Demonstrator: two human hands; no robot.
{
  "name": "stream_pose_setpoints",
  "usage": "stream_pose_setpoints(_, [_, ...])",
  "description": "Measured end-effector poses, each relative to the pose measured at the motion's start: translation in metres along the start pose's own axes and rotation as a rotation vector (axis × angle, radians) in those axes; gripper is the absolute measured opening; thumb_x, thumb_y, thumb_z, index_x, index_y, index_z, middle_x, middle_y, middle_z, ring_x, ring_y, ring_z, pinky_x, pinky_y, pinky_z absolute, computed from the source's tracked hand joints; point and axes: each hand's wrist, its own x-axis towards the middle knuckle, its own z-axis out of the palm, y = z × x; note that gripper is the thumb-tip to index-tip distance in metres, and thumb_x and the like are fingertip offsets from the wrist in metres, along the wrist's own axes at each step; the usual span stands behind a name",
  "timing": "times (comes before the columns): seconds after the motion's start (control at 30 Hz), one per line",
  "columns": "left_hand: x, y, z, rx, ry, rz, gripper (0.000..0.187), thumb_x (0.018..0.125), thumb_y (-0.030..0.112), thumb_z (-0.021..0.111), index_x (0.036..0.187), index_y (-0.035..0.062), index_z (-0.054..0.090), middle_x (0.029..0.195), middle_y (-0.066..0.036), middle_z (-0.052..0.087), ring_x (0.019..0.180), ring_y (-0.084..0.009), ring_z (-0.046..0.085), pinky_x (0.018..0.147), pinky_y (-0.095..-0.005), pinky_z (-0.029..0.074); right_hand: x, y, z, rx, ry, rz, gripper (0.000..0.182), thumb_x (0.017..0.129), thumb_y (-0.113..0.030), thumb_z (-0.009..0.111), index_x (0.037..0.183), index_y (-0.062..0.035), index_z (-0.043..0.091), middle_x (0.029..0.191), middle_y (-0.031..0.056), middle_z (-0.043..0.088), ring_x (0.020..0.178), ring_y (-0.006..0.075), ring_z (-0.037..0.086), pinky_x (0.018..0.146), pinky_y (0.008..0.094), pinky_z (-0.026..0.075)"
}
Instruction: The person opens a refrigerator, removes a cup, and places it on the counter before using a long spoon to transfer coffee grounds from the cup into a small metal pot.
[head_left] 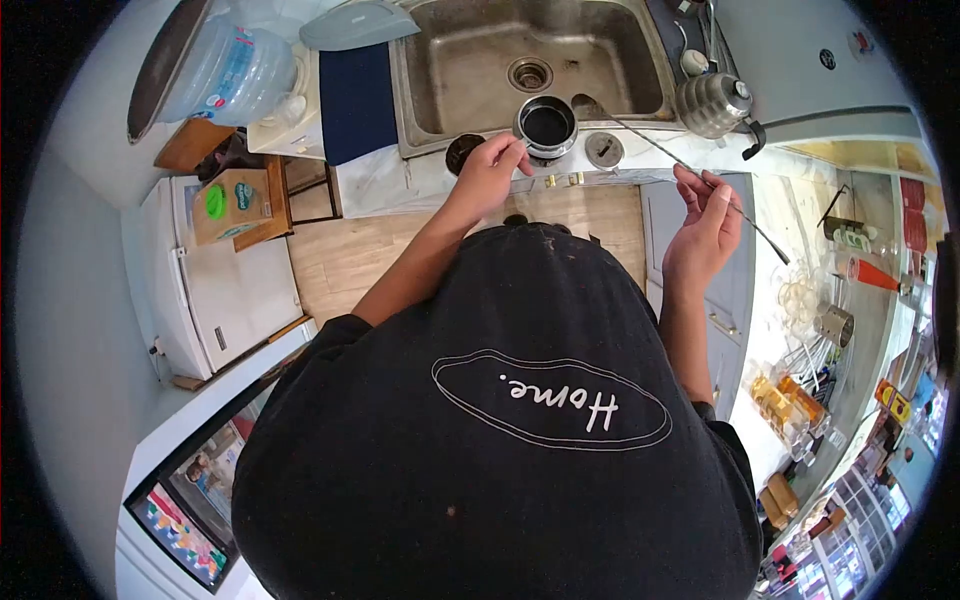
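Black cotton, or something like it, fills the lower half of the one view, the head view: the person's shirt [500, 510], with "Home." lettered upside down to the wearer. Past it, both arms reach towards a steel sink [620, 75]. On the person's left, the left hand [490, 175] has its fingers drawn in at the near left side of a round metal pot [549, 152], dark inside. It seems to be grasping the pot there, probably to steady it, though the exact grip is hidden. The pot sits at the sink's near edge, between a dark round container [464, 155] and a flat metal disc [603, 150]; whether it rests fully on the rim I cannot tell. The right hand [705, 220] pinches a long thin spoon [648, 141] partway along its shaft, the bowl out over the sink near the pot and the tail end sloping back behind the fingers. Holding it there likely gives both reach and balance. A ribbed steel kettle [705, 107] stands just off the sink's right corner, handy to that side.

White, grey-veined tabletop [385, 190] runs along the front, with a navy mat [355, 105] laid left of the basin. Further left are a big clear water jug [240, 80], a cardboard box [240, 205] and a white appliance [235, 290] above pale wooden floor [345, 265]. To the right, grey-blue cabinets [720, 285] meet a side crowded with amber bottles [795, 400].
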Motion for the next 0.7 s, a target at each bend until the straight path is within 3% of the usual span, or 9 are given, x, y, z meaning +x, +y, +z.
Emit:
stream_pose_setpoints(0.33, [-0.033, 0.010, 0.006, -0.041, 0.243, -0.063, 0.027, 0.108, 0.019, 0.049, 0.092, 0.0033, 0.064, 0.088, -0.001, 0.066, 0.087, -0.0117, 0.054, 0.085, -0.0297, 0.043, 0.025, 0.010, 0.012, 0.003, -0.245, 0.077, 0.033, 0.114, -0.023, 0.038, 0.116, 0.0029, 0.058, 0.105, 0.0203, 0.073, 0.106, 0.0258, 0.071, 0.098, 0.0400, 0.052])
stream_pose_setpoints(0.47, [-0.047, -0.012, -0.003, -0.074, 0.362, -0.007, 0.027, 0.107, 0.019, 0.051, 0.090, 0.0027, 0.063, 0.085, -0.004, 0.068, 0.083, -0.0125, 0.058, 0.082, -0.0291, 0.045, 0.032, 0.017, 0.028, 0.042, -0.355, 0.100, 0.033, 0.114, -0.023, 0.039, 0.116, 0.0029, 0.058, 0.104, 0.0206, 0.073, 0.104, 0.0253, 0.071, 0.099, 0.0388, 0.053])
stream_pose_setpoints(0.7, [-0.066, -0.002, -0.018, -0.167, 0.471, -0.109, 0.027, 0.106, 0.018, 0.051, 0.088, 0.0033, 0.063, 0.084, -0.004, 0.068, 0.083, -0.0135, 0.060, 0.084, -0.0298, 0.046, 0.038, 0.022, 0.057, 0.059, -0.452, 0.114, 0.032, 0.114, -0.025, 0.041, 0.115, 0.0024, 0.058, 0.103, 0.0201, 0.074, 0.101, 0.0242, 0.071, 0.099, 0.0372, 0.053])
